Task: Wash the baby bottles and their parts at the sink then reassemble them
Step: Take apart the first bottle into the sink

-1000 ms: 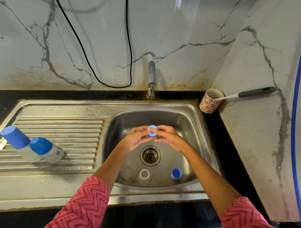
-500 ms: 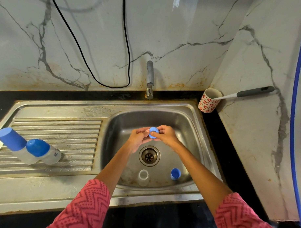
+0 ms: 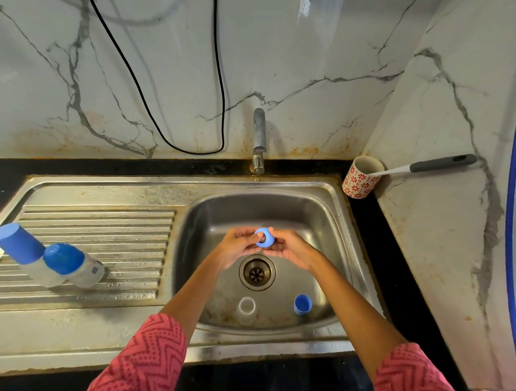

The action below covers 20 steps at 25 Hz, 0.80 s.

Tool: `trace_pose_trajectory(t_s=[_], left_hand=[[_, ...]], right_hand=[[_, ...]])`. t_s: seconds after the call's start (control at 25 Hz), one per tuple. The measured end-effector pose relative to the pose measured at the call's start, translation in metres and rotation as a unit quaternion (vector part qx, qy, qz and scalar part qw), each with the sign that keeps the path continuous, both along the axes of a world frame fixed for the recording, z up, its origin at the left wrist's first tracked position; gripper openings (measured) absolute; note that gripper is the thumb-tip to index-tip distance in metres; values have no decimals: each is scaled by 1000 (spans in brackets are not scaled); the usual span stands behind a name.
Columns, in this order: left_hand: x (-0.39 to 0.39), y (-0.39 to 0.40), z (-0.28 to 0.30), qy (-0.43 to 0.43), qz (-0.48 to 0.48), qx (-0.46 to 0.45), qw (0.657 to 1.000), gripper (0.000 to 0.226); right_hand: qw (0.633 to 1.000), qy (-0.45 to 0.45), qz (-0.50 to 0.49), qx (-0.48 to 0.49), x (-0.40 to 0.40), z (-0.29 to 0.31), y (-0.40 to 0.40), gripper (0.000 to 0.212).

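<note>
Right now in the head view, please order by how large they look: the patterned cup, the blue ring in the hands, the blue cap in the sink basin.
1. patterned cup
2. blue ring and blue cap: these look nearly alike, and they lie at different depths, so I leave them unranked.

You are at a home kitchen sink: a steel basin [image 3: 325,222] with ribbed drainboard [image 3: 106,230], a tap [image 3: 259,136], a marble-pattern wall [image 3: 158,67], and a patterned cup [image 3: 358,180] holding a brush [image 3: 437,164].
</note>
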<state>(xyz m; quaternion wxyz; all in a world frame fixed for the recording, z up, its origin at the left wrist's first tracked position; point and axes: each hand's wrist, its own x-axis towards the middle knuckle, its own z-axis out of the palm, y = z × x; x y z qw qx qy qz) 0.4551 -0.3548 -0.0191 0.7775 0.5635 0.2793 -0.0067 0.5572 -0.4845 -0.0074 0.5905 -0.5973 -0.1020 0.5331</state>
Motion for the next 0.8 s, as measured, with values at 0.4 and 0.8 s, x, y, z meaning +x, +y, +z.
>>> trace_pose_trajectory(t_s=[0.4, 0.8], left_hand=[[-1, 0, 8, 36, -19, -105, 994, 33], [-5, 5, 9, 22, 6, -96, 995, 31]], right_hand=[[999, 20, -27, 16, 2, -5, -5, 23], [998, 33, -37, 39, 2, -5, -1, 31]])
